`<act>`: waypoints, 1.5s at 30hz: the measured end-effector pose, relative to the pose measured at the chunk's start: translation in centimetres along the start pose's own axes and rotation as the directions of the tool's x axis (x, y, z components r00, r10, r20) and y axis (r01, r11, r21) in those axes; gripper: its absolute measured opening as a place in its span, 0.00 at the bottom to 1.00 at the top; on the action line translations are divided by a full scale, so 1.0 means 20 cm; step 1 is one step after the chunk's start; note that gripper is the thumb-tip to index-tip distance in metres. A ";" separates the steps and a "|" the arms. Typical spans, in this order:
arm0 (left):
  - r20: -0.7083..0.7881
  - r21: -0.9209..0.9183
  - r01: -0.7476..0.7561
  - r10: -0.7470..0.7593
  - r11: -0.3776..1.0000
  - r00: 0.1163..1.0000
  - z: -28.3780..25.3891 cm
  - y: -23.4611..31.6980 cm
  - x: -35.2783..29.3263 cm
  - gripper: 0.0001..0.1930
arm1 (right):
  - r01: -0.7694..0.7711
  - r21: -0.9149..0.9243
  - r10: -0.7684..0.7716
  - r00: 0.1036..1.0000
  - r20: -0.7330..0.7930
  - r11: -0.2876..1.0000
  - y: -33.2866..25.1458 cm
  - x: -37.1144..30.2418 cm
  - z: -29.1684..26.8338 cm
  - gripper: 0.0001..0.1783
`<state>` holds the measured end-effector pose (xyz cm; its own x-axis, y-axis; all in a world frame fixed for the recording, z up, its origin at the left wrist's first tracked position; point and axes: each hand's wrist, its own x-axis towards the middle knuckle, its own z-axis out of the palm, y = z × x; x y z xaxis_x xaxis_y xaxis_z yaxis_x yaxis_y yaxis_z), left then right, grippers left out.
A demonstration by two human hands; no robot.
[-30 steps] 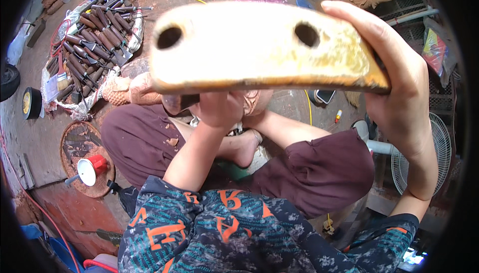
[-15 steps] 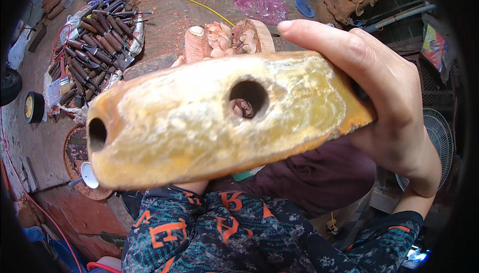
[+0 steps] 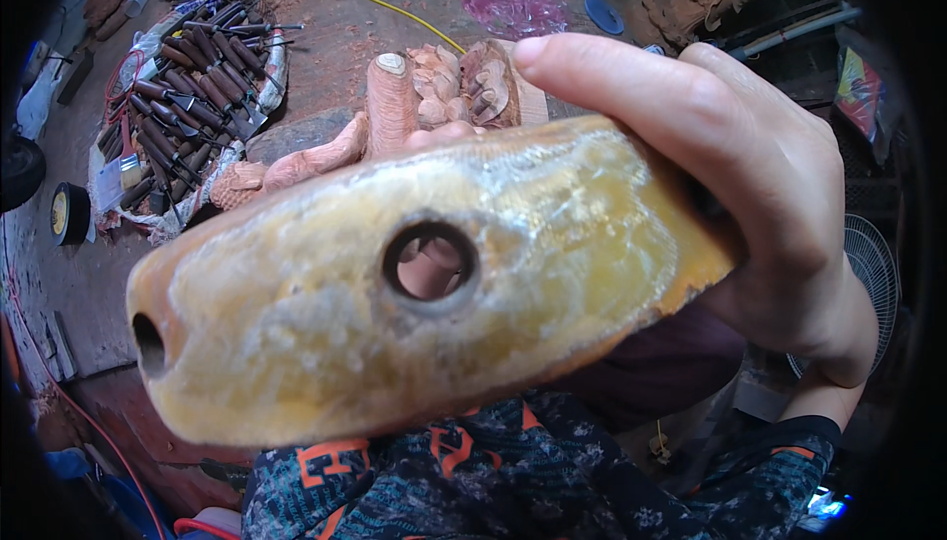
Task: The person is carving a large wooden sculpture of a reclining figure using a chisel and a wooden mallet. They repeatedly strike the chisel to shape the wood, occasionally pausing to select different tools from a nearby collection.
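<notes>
My right hand (image 3: pixel 730 155) grips the right end of a thick, worn yellow block (image 3: pixel 296 313), with the thumb or a finger stretched along its top edge. The block looks like a mallet head without a handle. A round hole (image 3: pixel 429 261) goes through its middle, and a second, dark hole (image 3: pixel 149 345) opens at its left end. Behind it lies a reddish wood carving (image 3: pixel 392 101), partly hidden. My left hand does not show; a pinkish rounded bit above the block's top edge could be carving or fingers, I cannot tell which.
Many wooden-handled carving chisels (image 3: pixel 187 96) lie piled on a cloth at the left, with a paintbrush (image 3: pixel 128 160) and a roll of tape (image 3: pixel 69 213) beside them. Pink plastic wrap (image 3: pixel 513 2), a yellow cord (image 3: pixel 395 2) and a blue lid (image 3: pixel 604 14) lie farther back. A fan (image 3: pixel 870 279) stands at the right.
The block has come lower and its left end has dropped, uncovering more of the carving behind. My right hand keeps its grip. A forearm glimpsed below the block is hidden now.
</notes>
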<state>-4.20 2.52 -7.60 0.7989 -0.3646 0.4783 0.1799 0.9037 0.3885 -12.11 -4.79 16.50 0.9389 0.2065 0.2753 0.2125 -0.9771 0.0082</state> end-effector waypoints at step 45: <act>0.522 0.503 -0.476 0.186 0.721 0.832 0.45 -0.17 0.08 0.14 | -0.305 -0.275 0.227 0.932 -0.282 0.912 0.16 -0.88 0.11 0.31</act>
<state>-8.64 -3.13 -1.06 0.3987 -0.2529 0.8815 -0.5396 0.7125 0.4485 -27.36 -11.35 9.61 0.8471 -0.0434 0.5297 -0.1669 -0.9680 0.1875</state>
